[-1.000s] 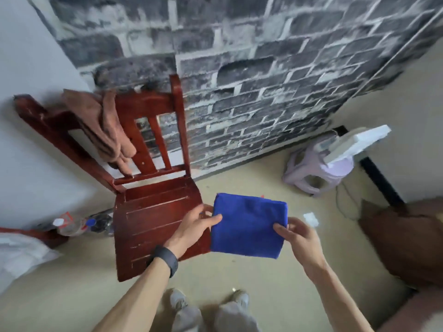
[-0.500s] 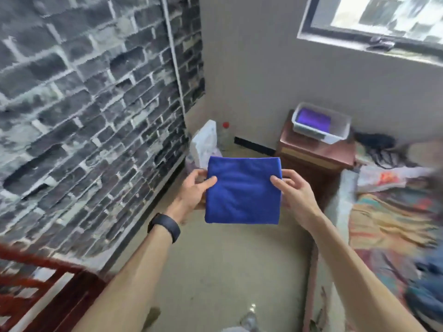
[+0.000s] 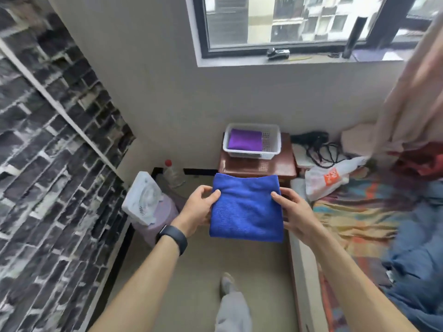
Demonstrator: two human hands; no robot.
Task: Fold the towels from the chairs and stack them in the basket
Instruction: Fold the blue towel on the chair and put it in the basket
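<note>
Your left hand [image 3: 196, 209] and right hand [image 3: 293, 212] each grip one side edge of the folded blue towel [image 3: 247, 209]. Thumbs lie on top; the fingers are hidden beneath. The towel is held level in the air before you. It is judged soft, light and limp, likely to sag or unfold if held by one edge, so support both sides. Beyond it, the white basket [image 3: 250, 155] stands on the brown counter [image 3: 278, 167], with a folded purple towel [image 3: 244, 140] lying inside toward the left.

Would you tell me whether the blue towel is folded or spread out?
Folded: the blue towel is a compact rectangle gripped at its sides by the left hand and right hand.
</note>
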